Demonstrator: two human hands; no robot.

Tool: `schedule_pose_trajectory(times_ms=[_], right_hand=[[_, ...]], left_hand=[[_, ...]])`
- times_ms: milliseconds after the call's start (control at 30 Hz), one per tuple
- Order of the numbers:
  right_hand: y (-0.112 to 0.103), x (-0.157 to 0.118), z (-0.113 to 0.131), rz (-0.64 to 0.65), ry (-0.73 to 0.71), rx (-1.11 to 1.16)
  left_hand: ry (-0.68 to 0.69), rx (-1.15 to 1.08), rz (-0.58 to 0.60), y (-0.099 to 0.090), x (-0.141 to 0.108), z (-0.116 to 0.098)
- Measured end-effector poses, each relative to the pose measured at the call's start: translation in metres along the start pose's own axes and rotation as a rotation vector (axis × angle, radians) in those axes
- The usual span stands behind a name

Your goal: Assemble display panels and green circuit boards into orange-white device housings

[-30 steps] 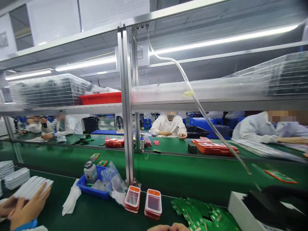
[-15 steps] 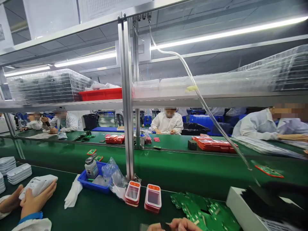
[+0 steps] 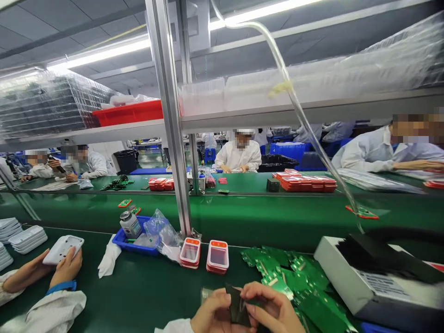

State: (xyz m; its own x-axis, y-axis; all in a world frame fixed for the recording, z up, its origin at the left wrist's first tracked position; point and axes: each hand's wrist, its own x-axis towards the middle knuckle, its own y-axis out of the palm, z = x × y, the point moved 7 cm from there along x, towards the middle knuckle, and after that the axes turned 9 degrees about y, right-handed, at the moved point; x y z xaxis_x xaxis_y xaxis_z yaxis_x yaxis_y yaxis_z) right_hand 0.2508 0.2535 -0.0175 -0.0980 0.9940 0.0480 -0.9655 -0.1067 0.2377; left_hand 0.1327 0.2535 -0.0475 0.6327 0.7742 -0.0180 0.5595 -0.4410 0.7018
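At the lower middle of the view, my left hand (image 3: 214,311) is closed on a small dark sheet (image 3: 237,307), thumb on its face. My right hand (image 3: 272,305) pinches at the same dark sheet's right edge with thumb and fingertips. Just right of my hands lies a heap of green circuit boards (image 3: 298,273). Beyond them stand two short stacks of red-and-white frames, a left stack (image 3: 190,252) and a right stack (image 3: 218,256). Something clear lies partly hidden behind my left hand.
A white box (image 3: 343,273) with black sheets stands at right. A blue tray (image 3: 152,251) holds a bottle and plastic bags. At left, another person's hands hold a white casing (image 3: 63,249). A metal post (image 3: 173,138) rises before the green conveyor (image 3: 243,217).
The view has tilted down, so my hands and the dark sheet show more fully. The neighbour's white casing has been turned, and a board on the conveyor at right has shifted left.
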Motion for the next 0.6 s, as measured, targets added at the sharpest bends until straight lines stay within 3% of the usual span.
schedule_pose_trajectory(times_ms=[133, 267, 433, 600], right_hand=[[-0.001, -0.004, 0.006, -0.024, -0.023, -0.107], [-0.005, -0.007, 0.010, -0.032, 0.027, -0.092], [0.004, -0.011, 0.031, 0.078, -0.063, -0.087], [0.007, -0.017, 0.040, 0.167, -0.055, -0.072]], left_hand=[[0.032, -0.071, -0.007, 0.008, -0.005, -0.004], [-0.020, -0.104, 0.032, 0.012, -0.007, -0.004], [-0.075, -0.150, 0.087, 0.016, -0.008, -0.005], [-0.128, -0.160, 0.141, 0.020, -0.012, -0.007]])
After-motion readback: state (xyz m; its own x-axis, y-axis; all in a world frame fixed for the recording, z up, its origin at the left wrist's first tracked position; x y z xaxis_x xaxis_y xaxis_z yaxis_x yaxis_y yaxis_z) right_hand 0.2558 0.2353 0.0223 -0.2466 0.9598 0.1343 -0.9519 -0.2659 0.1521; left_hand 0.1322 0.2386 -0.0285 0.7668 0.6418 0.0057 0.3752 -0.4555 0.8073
